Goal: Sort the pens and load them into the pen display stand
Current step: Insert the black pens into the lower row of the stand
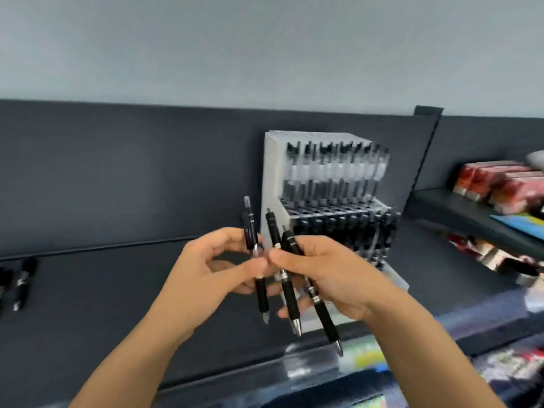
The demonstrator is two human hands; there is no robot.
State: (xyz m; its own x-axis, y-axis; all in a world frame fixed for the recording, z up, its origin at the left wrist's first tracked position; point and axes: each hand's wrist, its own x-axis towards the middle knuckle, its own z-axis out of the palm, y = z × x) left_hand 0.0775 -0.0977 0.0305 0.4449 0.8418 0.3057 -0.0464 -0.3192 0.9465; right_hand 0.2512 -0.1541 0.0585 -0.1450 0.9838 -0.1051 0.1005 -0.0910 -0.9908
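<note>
A clear tiered pen display stand [272,172] stands on the dark shelf, its back row and lower row filled with several black pens. In front of it my left hand [206,275] pinches one black pen [261,295] upright, tip down. My right hand [332,275] grips two more black pens [290,301], also tip down and slanting to the right. The thumbs of both hands nearly touch at the middle of the pens.
A few loose black pens [22,278] lie at the far left of the shelf [88,290]. A neighbouring shelf on the right holds red boxes [500,184] and a blue item. Colourful packaged goods sit blurred below the front edge.
</note>
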